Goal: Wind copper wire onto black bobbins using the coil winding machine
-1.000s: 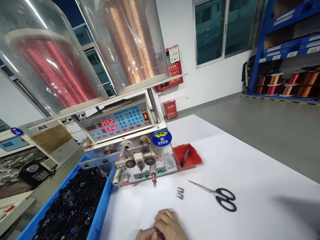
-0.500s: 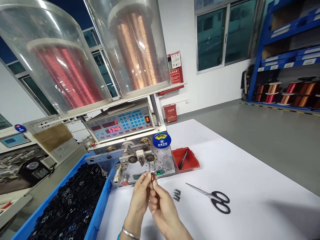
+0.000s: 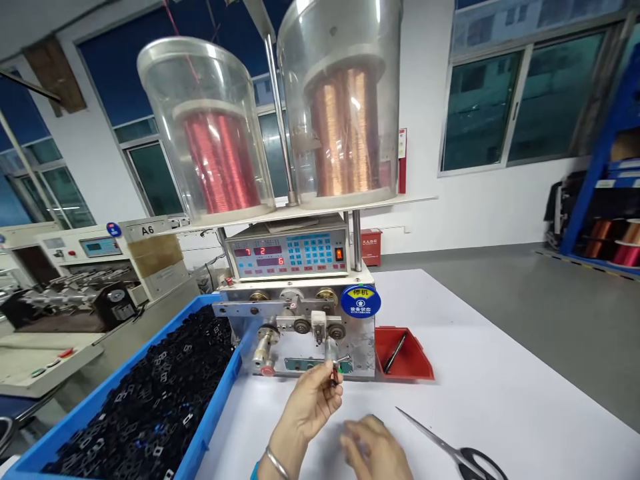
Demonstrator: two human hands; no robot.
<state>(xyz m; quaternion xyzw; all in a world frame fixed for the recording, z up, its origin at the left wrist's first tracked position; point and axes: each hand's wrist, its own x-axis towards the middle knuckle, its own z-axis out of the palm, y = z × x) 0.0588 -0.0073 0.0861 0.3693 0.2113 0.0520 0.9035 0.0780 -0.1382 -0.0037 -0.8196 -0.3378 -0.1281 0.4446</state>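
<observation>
My left hand (image 3: 313, 403) pinches a small bobbin wound with reddish copper wire (image 3: 334, 377) between thumb and fingertips, just in front of the winding machine's spindle (image 3: 331, 348). To its right and lower, my right hand (image 3: 377, 448) hangs low over the white table, its bent fingers smeared by motion. The small dark parts that lay on the table are hidden, apparently behind this hand. Scissors with black handles (image 3: 453, 448) lie right of it, partly cut off by the frame's lower edge.
A blue bin (image 3: 220, 393) full of small black plastic frames stands on the left. Beside the winding machine (image 3: 287, 257) sits a red tray (image 3: 417, 357) holding a black pen (image 3: 395, 353). Above are two clear covers over a red wire spool (image 3: 220, 160) and a copper one (image 3: 347, 130).
My right hand has let go of the bobbin and moved down and right; my left hand still holds it. The camera view has turned left and levelled, and the display digits differ.
</observation>
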